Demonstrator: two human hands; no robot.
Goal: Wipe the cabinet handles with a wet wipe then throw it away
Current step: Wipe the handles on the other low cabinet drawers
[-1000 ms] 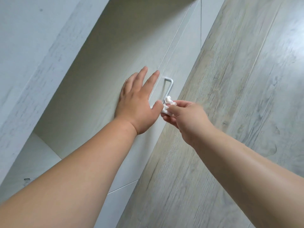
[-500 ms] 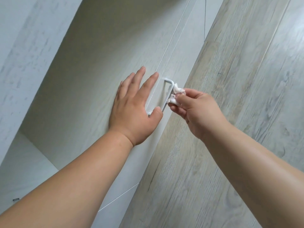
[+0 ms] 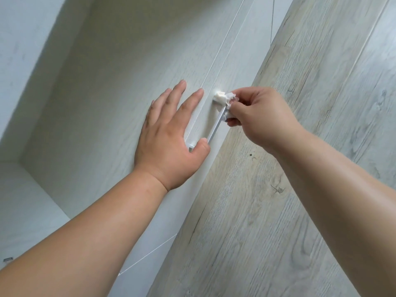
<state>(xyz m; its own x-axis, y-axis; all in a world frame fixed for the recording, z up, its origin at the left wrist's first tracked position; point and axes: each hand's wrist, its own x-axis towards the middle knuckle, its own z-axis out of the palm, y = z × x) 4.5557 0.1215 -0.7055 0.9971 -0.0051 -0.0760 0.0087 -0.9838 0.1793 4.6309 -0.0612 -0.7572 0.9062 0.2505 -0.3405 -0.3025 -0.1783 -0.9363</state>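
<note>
Nearest the camera we record two bare forearms reaching forward, the left forearm [image 3: 85, 243] from the lower left and the right forearm [image 3: 342, 200] from the right edge. Beyond them, the left hand [image 3: 169, 133] lies flat on the pale cabinet door [image 3: 120, 82], fingers straight and slightly spread, thumb tip touching the lower end of the handle [image 3: 215, 127]. The right hand [image 3: 263, 116] is curled, thumb and fingers pinching the wet wipe [image 3: 222, 98], which is bunched into a white wad. We find the wipe pressed against the upper end of the slim bar handle, covering its top corner. A thin seam runs up the door just left of the handle. To the right lies a grey wood-grain surface [image 3: 278, 211]; to the far left, a white panel [image 3: 25, 200].
</note>
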